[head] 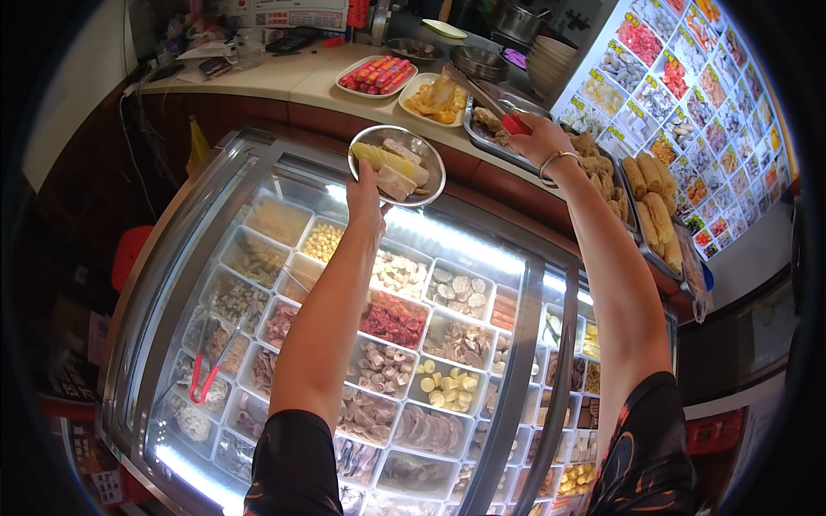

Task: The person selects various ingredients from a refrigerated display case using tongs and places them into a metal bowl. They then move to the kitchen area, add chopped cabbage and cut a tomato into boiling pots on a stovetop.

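My left hand grips the rim of a shiny metal bowl above the back edge of a glass-topped display case. Inside the bowl are a pale green leafy piece and several pale blocks of food. My right hand is closed around the red grip of metal tongs, over a metal tray of brown fried food. The tongs reach up and left, past the right side of a white plate of yellow-orange food. Their tips are blurred, and nothing is clearly held in them.
Under the glass of the display case are many white bins of food. Red-handled tongs lie at its left. Along the counter stand a plate of red-wrapped sausages, stacked bowls and a tray of fried dough rolls. A lit picture menu rises right.
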### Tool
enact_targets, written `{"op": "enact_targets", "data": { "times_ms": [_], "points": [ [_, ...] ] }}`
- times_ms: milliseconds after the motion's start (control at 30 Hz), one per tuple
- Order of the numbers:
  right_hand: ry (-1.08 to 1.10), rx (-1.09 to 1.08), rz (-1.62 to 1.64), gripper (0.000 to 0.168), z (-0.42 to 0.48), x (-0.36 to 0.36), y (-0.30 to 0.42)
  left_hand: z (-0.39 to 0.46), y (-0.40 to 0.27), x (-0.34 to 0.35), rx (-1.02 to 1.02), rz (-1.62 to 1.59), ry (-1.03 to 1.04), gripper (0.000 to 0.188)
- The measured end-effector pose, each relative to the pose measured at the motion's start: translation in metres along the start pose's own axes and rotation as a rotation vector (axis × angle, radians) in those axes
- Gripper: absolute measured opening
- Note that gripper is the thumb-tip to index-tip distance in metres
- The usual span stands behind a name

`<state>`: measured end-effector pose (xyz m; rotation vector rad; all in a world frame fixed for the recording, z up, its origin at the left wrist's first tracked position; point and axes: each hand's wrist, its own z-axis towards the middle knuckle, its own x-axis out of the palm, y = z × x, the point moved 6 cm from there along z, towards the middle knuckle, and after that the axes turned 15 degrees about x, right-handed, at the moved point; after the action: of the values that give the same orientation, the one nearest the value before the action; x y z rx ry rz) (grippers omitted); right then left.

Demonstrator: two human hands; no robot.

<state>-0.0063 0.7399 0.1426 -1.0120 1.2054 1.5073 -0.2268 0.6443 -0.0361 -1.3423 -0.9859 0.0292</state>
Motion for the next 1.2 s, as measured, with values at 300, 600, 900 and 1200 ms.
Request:
{"op": "enact_targets", "data": {
  "times_ms": [300, 600, 900, 1200],
  "points": [
    [-0.051, -0.114, 0.181, 0.044, 0.004, -0.028, 0.007, 0.006, -0.002, -0.010, 0.026, -0.071, 0.004, 0.052],
    [-0.093, -0.180, 0.170, 0.045, -0.001, -0.041, -0.006, 0.006, -0.010, -0.009, 0.018, -0.079, 0.004, 0.052],
    [-0.047, -0.214, 0.246, 0.046, -0.044, -0.059, -0.019, 0.012, -0.008, -0.010, -0.009, -0.078, 0.018, 0.051],
    [0.128, -0.274, 0.335, 0.046, -0.113, -0.065, 0.002, 0.001, -0.023, -0.019, -0.012, -0.224, 0.048, 0.057]
  ]
}}
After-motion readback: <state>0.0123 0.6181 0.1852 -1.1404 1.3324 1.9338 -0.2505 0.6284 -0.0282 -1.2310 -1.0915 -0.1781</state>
